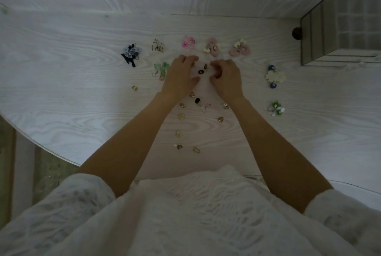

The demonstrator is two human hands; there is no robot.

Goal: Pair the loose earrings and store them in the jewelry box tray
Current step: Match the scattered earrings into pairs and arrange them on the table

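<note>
Left hand [179,76] and right hand [226,77] low over white table [61,91], fingers curled, flanking two small dark earrings [203,69]; grip on anything not determinable. Paired earrings in row beyond: pink flower pair [188,42], black bow pair [131,52]. Loose gold pieces [181,116] between forearms. Jewelry box [340,29] far right, well apart.

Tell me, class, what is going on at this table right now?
A person sorts earrings on a white table. The left hand and right hand rest close together around two small dark earrings. Matched groups lie in a row beyond the hands, such as the pink flower earrings. Small gold pieces lie scattered nearer the person. The jewelry box stands at the far right, apparently not yet in use.
</note>
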